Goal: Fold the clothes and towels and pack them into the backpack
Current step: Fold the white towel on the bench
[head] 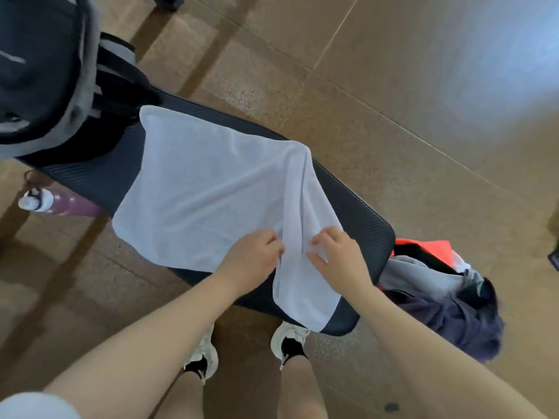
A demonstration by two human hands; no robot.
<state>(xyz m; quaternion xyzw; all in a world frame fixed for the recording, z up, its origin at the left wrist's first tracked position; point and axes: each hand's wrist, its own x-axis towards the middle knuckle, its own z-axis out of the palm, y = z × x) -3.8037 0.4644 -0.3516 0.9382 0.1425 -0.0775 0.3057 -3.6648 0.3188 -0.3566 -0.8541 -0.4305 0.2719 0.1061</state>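
Note:
A white towel [199,182] lies spread over a black padded bench [363,237], with one edge folded up into a ridge near me. My left hand [251,258] pinches the towel at the ridge's left side. My right hand [338,255] pinches the raised fold from the right, fingers curled into the cloth. The dark blue and grey backpack [42,74] stands at the bench's far left end. A heap of clothes [438,297], grey, dark purple and orange, lies on the floor at the bench's right end.
A purple water bottle with a white cap [57,204] lies on the floor left of the bench. Tan tiled floor [393,86] surrounds the bench. My two feet in white shoes [290,340] stand just below the bench's near edge.

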